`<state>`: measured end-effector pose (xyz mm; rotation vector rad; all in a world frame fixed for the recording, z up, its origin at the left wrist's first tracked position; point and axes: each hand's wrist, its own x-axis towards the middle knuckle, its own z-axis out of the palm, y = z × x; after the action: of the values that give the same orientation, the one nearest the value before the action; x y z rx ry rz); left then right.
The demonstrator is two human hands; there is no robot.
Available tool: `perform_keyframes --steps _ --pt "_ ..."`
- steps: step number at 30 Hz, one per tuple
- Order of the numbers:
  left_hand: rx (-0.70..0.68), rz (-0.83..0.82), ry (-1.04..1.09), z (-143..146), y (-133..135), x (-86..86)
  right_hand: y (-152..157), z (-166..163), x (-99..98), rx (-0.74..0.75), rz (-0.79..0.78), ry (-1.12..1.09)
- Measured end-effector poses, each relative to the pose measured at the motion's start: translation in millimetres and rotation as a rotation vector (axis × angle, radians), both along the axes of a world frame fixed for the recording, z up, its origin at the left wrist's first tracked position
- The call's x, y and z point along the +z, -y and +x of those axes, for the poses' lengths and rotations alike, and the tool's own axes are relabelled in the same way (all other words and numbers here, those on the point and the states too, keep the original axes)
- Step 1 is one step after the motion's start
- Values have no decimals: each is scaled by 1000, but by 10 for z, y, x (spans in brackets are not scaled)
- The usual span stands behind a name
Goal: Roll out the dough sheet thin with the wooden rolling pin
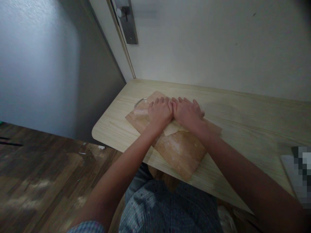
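Note:
My left hand (160, 110) and my right hand (186, 110) lie side by side, thumbs nearly meeting, on top of a rolling pin (141, 112). Both have their fingers stretched forward over the pin rather than wrapped round it. The pin's left end sticks out past my left hand; its middle is covered by my hands. Beneath it, a thin pale sheet of dough (173, 128) shows between my wrists. The dough lies on a wooden board (183, 153) dusted with flour, set at an angle on the table. A thin curved metal handle (140, 101) shows at the board's far left.
The light wood table (243, 129) meets a pale door (213, 48) with a metal lock plate (127, 22). A grey panel (48, 71) stands on the left. At the right edge lies a partly blurred flat object (290, 171). Scraps litter the wooden floor (48, 181).

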<state>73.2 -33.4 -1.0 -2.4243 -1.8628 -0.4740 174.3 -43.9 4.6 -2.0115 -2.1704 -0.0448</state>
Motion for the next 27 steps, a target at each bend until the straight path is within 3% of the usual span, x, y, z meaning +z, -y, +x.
perform_keyframes --steps 27 --pt "51 -195 2 107 -602 137 -588 56 90 -28 -70 -19"
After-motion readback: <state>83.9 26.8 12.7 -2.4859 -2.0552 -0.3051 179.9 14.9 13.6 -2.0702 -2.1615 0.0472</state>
